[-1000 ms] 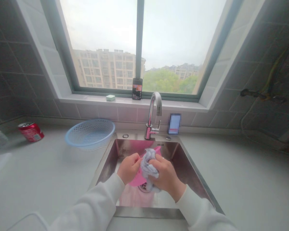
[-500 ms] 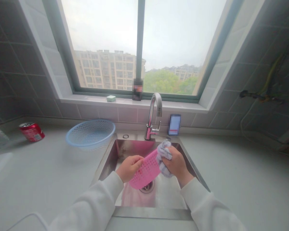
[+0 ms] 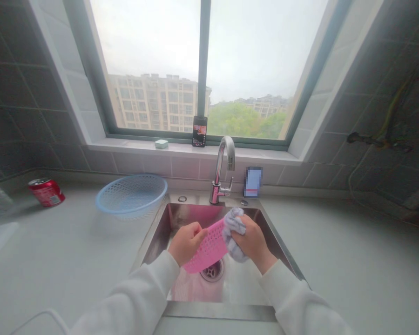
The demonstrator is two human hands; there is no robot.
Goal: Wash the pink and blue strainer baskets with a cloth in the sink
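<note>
On the counter [image 3: 342,251] to your left, you have a red can [image 3: 46,192] near a blue perforated basket [image 3: 136,191]. Ahead of you, a phone [image 3: 199,131] stands on the windowsill [image 3: 129,144], a pale green block [image 3: 161,144] to its left. Wall pipework [image 3: 377,139] shows to your right.

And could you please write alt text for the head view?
A person's left fingers hold a pink perforated item over a steel sink; right fingers hold a bunched pale cloth at its right end. Behind stands a faucet; a blue basket and red can sit to the left.
</note>
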